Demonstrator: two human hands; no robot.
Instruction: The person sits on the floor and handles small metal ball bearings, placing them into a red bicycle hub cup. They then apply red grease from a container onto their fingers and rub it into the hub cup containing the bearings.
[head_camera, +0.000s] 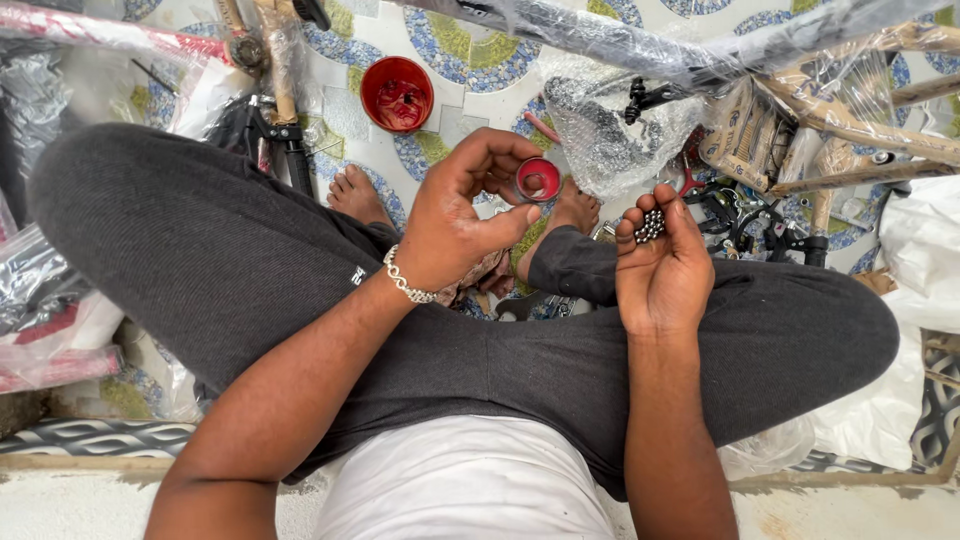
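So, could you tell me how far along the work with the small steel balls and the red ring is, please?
Already done: the red ring-shaped cup looks greased. In hand: the left hand holds it, while the right hand cups a cluster of small steel balls. Left: no balls visibly seated yet; the red grease tub stands open.

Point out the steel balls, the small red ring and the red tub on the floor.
steel balls (650, 225), head view, middle of the cluster.
small red ring (538, 179), head view, its red face.
red tub (397, 94), head view, its inside.
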